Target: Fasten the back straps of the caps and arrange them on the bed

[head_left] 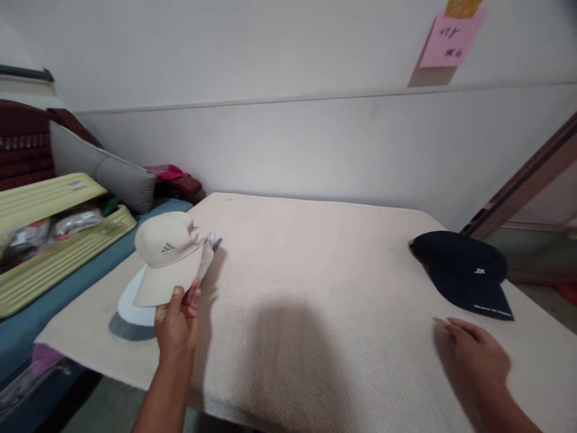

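My left hand (177, 319) grips the front brim of a beige baseball cap (164, 240), thumb on top and fingers below. The cap has a small dark striped logo and is tilted with its brim toward me. Beneath it, a light blue brim (135, 304) shows on the table; the rest of that item is hidden behind the beige cap. My right hand (480, 355) is low over the table at the right, holding nothing I can see, its fingers loosely bent and apart. Just beyond it lies a navy baseball cap (460, 264) with a small white logo, not touched.
A pale cloth covers the table (311, 258), which stands against a white wall. A pink note (453, 39) is stuck to the wall. On the left are a grey cushion (106, 171), a yellow-green container (67, 240) holding packets, and a blue seat.
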Motion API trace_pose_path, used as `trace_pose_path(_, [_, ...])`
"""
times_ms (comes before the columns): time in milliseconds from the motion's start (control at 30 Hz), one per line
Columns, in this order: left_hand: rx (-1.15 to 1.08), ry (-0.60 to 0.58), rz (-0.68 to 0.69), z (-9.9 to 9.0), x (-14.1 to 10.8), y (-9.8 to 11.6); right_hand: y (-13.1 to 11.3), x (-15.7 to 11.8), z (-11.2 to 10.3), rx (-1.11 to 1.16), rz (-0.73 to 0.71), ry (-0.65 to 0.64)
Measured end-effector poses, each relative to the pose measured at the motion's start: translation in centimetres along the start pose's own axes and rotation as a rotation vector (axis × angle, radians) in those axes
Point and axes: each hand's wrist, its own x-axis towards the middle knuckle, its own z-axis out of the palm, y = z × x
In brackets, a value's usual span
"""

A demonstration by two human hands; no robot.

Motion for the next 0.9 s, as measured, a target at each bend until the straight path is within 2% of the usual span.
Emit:
trace_pose_path(67, [-0.009,-0.074,0.004,1.2,-1.7,-0.4,-2.1,-3.0,2.1,0.239,0.073,-0.231])
trace_pose_path(167, [-0.021,-0.153,0.011,2.7,-3.8,-1.1,-4.5,-7.6,5.7,0.378,0.066,-0.489])
trace_pose_path(267, [-0.012,-0.162,0.002,3.6,-5.3,-1.6,-5.1,-11.5,8.9,0.459,0.072,-0.678])
trace_pose_path(333, [-0.003,-0.172,-0.026,3.9,-6.2,-1.9,-4.8,-13.5,10.4,0.578,0.166,-0.846])
trace_pose_path(400, [0.01,-0.201,-0.073,4.2,-7.6,-2.4,-4.5,-14.8,11.1,0.652,0.26,-0.949])
trace_pose_path(533, [0.087,-0.286,-0.202,4.7,-11.2,-3.9,-5.1,-15.2,10.7,0.785,0.317,-1.039])
trace_pose_path(733, [0.339,-0.506,-0.459,3.9,-17.1,-6.6,-7.0,-12.5,8.0,1.024,0.387,-1.156])
trace_pose_path(800, [0.389,-0.602,-0.514,3.1,-18.9,-7.4,-7.2,-11.2,7.1,1.11,0.38,-1.12])
trace_pose_path(900, [0.459,-0.716,-0.602,1.8,-20.9,-8.7,-7.0,-9.3,6.1,1.142,0.428,-0.987])
